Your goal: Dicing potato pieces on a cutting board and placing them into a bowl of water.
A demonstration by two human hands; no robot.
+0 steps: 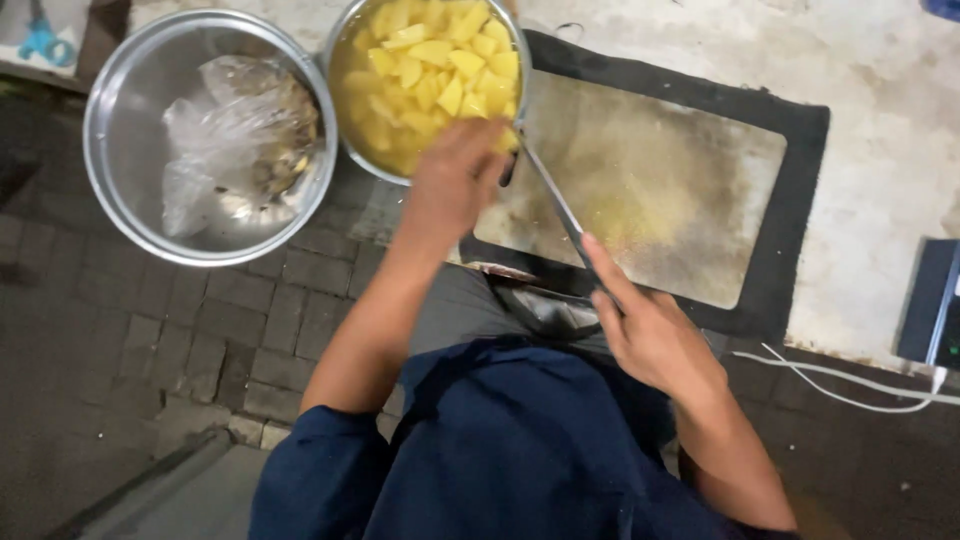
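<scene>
A steel bowl at the top centre holds yellow cut potato chunks in water. My left hand reaches to the bowl's near rim, fingers curled down; whether it holds a piece is hidden. My right hand grips a knife, index finger laid along its spine, the blade pointing toward the bowl's rim. The blade lies over a stained cutting board set on a black mat.
A second steel bowl at the left holds a clear plastic bag with peels. A dark device with a white cable sits at the right. Brick paving lies below left, pale concrete ground at the right.
</scene>
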